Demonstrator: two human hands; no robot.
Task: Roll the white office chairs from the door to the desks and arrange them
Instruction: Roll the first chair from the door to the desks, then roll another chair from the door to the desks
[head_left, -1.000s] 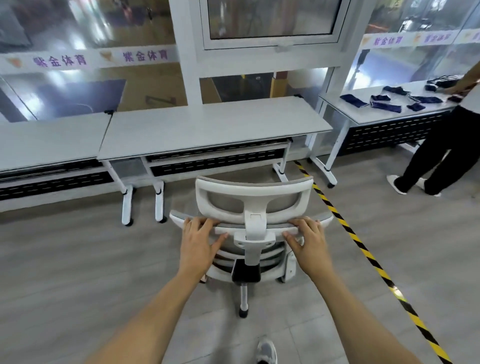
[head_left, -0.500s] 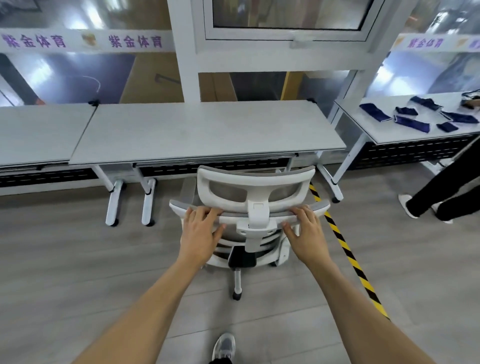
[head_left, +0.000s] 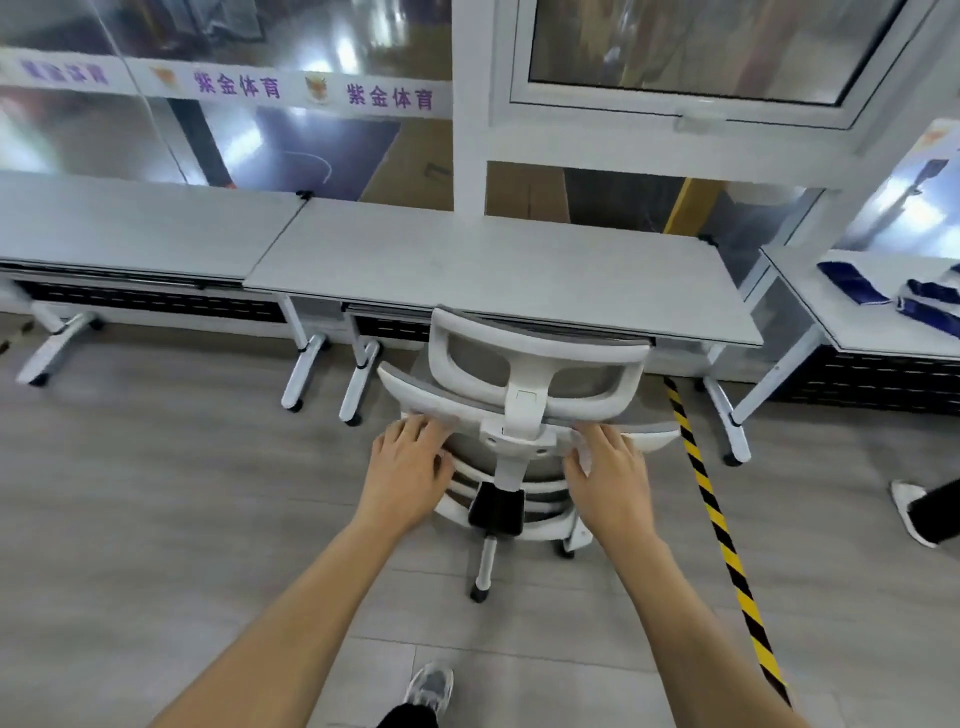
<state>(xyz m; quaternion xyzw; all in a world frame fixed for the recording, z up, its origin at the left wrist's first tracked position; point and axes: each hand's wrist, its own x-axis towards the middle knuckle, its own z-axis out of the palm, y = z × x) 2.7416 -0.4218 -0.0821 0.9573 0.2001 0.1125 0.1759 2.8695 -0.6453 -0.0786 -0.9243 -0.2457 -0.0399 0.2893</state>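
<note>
A white office chair (head_left: 524, 379) with a mesh back and headrest stands in front of me, its seat partly under the grey desk (head_left: 493, 270). My left hand (head_left: 410, 467) grips the top edge of the backrest left of the headrest post. My right hand (head_left: 613, 478) grips the same edge on the right. One caster leg (head_left: 485, 566) points back toward me.
A second grey desk (head_left: 130, 228) adjoins on the left, a third (head_left: 883, 332) on the right holds folded blue cloths (head_left: 852, 283). Yellow-black tape (head_left: 717, 519) runs along the floor right of the chair. Another person's shoe (head_left: 909, 512) is at the right edge. Glass wall behind.
The chair has rolled forward with both hands on its back, and its headrest now reaches the desk's front edge. I have stepped closer to the desk.
</note>
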